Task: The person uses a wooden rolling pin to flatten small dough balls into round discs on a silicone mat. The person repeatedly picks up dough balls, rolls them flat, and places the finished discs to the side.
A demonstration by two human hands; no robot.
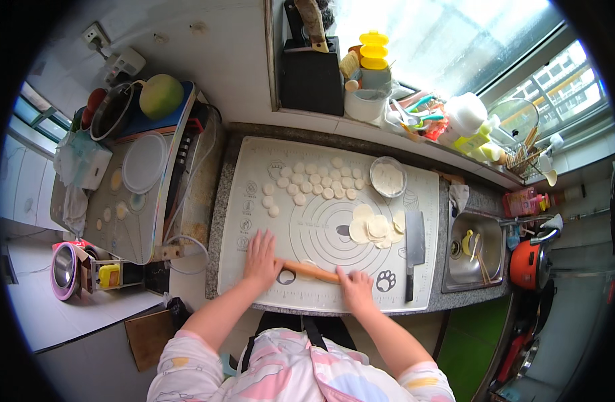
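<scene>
A wooden rolling pin (310, 271) lies across the near part of a printed pastry mat (267, 151), over a dough piece that is mostly hidden beneath it. My left hand (260, 259) rests on the pin's left end, fingers pointing away from me. At its right end is my right hand (356, 289), slightly blurred. Small dough discs (315, 179) lie scattered on the far half of the mat. Rolled dough wrappers (377, 227) overlap in a pile right of centre. Behind them stands a bowl of flour (388, 177). A cleaver (415, 251) lies at the mat's right side.
A steel sink (475, 251) holding utensils adjoins the counter's right side, with an orange pot (527, 266) beyond it. At the left, a cluttered table (101, 216) bears a lid and a green melon-like fruit (161, 96). Containers and a knife block (312, 75) line the windowsill.
</scene>
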